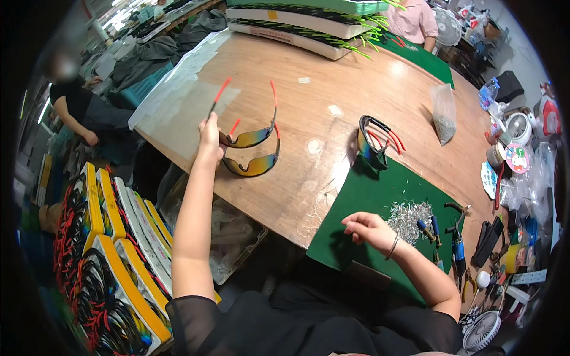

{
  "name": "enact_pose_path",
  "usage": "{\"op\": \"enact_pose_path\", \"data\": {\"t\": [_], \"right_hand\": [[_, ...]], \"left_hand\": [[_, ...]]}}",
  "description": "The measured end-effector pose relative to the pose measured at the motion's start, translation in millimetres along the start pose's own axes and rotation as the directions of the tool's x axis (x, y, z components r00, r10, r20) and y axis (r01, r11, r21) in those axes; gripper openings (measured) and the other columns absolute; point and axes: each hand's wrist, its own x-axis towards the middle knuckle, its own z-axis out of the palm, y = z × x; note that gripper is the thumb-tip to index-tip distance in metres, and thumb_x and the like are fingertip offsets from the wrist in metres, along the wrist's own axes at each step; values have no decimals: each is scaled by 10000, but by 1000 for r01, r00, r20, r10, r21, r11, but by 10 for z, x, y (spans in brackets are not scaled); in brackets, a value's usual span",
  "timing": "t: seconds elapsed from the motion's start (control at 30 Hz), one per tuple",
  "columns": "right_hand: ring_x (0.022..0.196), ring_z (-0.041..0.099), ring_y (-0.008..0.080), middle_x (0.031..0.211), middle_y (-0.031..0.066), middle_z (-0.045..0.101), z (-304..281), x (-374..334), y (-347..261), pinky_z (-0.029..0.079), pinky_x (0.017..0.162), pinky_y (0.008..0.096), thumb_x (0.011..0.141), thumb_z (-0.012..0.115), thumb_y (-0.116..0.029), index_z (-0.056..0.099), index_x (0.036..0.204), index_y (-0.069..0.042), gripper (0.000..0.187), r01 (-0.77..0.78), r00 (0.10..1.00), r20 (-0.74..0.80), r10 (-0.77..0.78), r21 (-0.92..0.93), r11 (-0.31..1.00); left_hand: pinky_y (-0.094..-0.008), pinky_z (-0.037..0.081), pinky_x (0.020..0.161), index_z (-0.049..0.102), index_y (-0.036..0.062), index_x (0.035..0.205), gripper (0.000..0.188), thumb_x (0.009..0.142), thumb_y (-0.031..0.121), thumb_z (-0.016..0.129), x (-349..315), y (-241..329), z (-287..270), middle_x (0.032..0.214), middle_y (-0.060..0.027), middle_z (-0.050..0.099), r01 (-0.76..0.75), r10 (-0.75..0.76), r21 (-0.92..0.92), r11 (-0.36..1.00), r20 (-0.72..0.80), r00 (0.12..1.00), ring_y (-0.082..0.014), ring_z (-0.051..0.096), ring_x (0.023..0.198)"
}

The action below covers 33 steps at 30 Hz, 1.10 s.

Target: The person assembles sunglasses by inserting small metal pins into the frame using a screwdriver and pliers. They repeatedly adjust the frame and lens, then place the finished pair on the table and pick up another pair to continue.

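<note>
My left hand [209,141] reaches out over the left of the table, its fingers closed on the side of a pair of sunglasses [250,139] with an orange-yellow mirrored lens and red-tipped temples. Just below it is a second, similar pair of glasses [254,167]; whether my fingers grip that one too is hidden. Above the green mat [338,207] is my right hand [367,229], its fingers curled together; anything between them is too small to make out. Beside it lies a heap of small silvery pins or screws [409,218]. More sunglasses [373,142] rest at the mat's far edge.
Blue-handled screwdrivers [436,231] and a blue tool [458,256] lie right of the heap. A clear bag of small parts [443,115] is farther back. Stacked trays [297,37] stand at the far edge. Trays of glasses [107,285] fill the lower left. Other people are nearby.
</note>
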Motion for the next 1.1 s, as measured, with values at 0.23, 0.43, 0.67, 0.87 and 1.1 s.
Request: {"op": "enact_pose_path", "data": {"t": [0.23, 0.43, 0.67, 0.87, 1.1], "right_hand": [[735, 562, 230, 817, 94, 588, -383, 186, -202, 461, 652, 334, 796, 571, -159, 567, 910, -30, 172, 268, 745, -249, -619, -738, 619], [897, 516, 295, 921, 137, 566, -807, 1017, -549, 415, 798, 374, 714, 655, -245, 566, 862, -16, 287, -260, 503, -360, -786, -930, 260], [770, 597, 200, 846, 86, 636, -1231, 635, -482, 478, 721, 290, 793, 625, -157, 627, 965, -33, 213, 576, 426, -534, -730, -463, 674], [760, 561, 103, 777, 32, 600, -1062, 15, -778, 482, 657, 248, 785, 609, -2, 598, 967, -46, 188, 715, 58, -366, -929, -634, 295], [612, 474, 128, 639, -38, 462, -333, -1059, -132, 405, 643, 289, 668, 660, -199, 633, 934, -152, 272, 123, 288, 193, -938, -979, -164]], "left_hand": [[-414, 447, 531, 534, -117, 844, 338, 800, 203, 435, 310, -384, -145, 677, -199, 590, -278, 123, 744, 607, 258, 958, -289, 585, 563], [-385, 379, 914, 490, -90, 1115, 429, 768, 162, 472, 326, -437, -63, 1093, -312, 518, -246, 195, 922, 301, 193, 962, -370, 492, 1081], [-360, 384, 893, 480, -10, 1142, 390, 848, 241, 532, -853, -436, 395, 1116, -208, 486, -660, 396, 582, 475, 528, 751, -310, 480, 1036], [-310, 409, 866, 431, -21, 1193, 443, 877, 269, 539, -1908, -554, 1238, 1118, -167, 498, -464, 294, 59, 884, 701, 649, -216, 494, 1027], [-374, 459, 839, 242, 33, 1318, 644, 814, 237, 588, -2908, -587, 1198, 1219, -138, 409, 373, -164, -54, 926, 832, 530, -213, 489, 1052]]}}
